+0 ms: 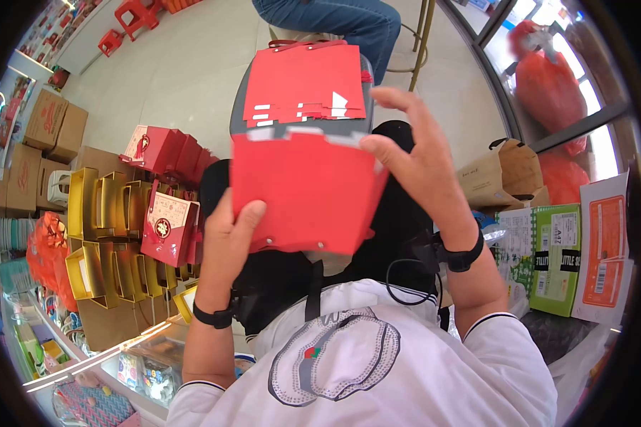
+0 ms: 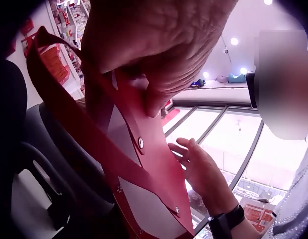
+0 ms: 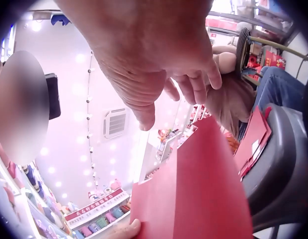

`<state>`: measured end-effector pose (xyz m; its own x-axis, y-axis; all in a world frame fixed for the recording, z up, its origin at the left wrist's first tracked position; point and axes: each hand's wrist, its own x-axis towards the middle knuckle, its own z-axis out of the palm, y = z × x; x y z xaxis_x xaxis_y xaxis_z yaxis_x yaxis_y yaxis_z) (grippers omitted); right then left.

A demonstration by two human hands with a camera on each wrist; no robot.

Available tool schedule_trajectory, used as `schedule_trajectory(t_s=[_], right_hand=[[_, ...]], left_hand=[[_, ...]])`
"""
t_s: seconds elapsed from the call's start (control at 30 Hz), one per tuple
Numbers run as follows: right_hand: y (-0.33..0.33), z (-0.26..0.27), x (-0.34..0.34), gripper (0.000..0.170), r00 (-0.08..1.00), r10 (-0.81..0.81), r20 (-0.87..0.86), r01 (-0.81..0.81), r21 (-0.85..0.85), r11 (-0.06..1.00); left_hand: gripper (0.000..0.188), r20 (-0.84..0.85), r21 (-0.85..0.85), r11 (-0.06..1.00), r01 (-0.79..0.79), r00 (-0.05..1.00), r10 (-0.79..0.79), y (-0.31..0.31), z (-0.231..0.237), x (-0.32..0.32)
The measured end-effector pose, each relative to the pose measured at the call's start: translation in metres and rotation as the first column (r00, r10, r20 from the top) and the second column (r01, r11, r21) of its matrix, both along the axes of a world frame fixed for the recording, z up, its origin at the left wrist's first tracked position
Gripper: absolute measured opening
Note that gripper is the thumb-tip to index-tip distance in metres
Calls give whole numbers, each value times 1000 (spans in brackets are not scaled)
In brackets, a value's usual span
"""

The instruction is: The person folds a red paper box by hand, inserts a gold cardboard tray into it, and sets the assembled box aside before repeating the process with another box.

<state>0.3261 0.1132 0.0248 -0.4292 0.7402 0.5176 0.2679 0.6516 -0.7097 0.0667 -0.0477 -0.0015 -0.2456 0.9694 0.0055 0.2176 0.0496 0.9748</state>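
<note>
Grey seat: it stands just beyond the lap, apparently serving as a low work surface within reach.
Gold containers: packed closely in rows at the left, probably to save floor space.
Flat red bags: overlapping on the seat, flap ends toward the wearer, which seems to make them easy to take up.
Held red bag: over the lap, flap edge away and riveted end near the wearer; this leaves the flaps facing the other hand.
Right hand: wide, thumb and fingers apart, near the bag's far corner, holding nothing.
Left hand: grips the bag's side, thumb over its face, likely steadying it.
Strap: loops loosely off the riveted end, away from the flaps.
Rivet: fastens strap to panel.
</note>
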Motion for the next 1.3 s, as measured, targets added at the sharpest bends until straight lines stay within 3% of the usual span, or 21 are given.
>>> schedule_trajectory(t_s=[0.07, 0.1, 0.2, 0.23, 0.33, 0.37, 0.47, 0.57, 0.7, 0.77, 0.87, 1.0, 1.03, 1.3], right_hand=[[8, -10, 10, 77, 992, -69, -105, 46, -207, 977], [13, -14, 13, 92, 993, 2, -122, -53, -418, 907], [8, -23, 6, 91, 957, 141, -254, -287, -753, 592], [6, -26, -1, 84, 927, 134, -350, -367, -775, 515], [9, -31, -11, 75, 946, 132, -296, -313, -726, 612], [10, -35, -13, 65, 919, 64, -389, -356, -748, 560], [11, -32, -19, 59, 925, -3, -381, -296, -722, 625], [19, -29, -24, 53, 947, -5, -322, -212, -634, 744], [46, -25, -27, 61, 981, 38, -192, -138, -537, 833], [62, -26, -29, 63, 993, 69, -96, -106, -472, 875], [73, -25, -36, 70, 944, 63, -324, -200, -410, 890], [70, -2, -41, 80, 920, 11, -391, -211, -473, 856], [69, -2, -44, 80, 910, 11, -415, -224, -470, 854], [71, -21, -49, 69, 903, 44, -427, -268, -478, 836]], left_hand=[[39, 147, 72, 987, -145, 980, 133, 6, 0, -13], [41, 238, 52, 978, -203, 953, 185, 10, 4, -13], [41, 347, 106, 969, -224, 921, 175, 28, -3, -12], [42, 374, 97, 974, -204, 914, 154, 32, -6, -10], [44, 451, 68, 986, -149, 887, 103, 42, -11, -5], [44, 473, 59, 989, -135, 876, 92, 44, -11, -5], [46, 479, 43, 994, -99, 875, 67, 53, -18, -12], [46, 509, 45, 997, -63, 860, 32, 68, -12, -20], [45, 576, 159, 983, -87, 817, -21, 102, 5, -33], [44, 535, 206, 972, -113, 845, -16, 116, 12, -33], [44, 422, 267, 957, -116, 907, -8, 128, 9, -32], [47, 271, 327, 939, -106, 962, 14, 134, -5, -20], [57, 241, 310, 948, -66, 970, -11, 132, -4, -16], [82, 446, 364, 915, -173, 895, -8, 148, -7, -14]])
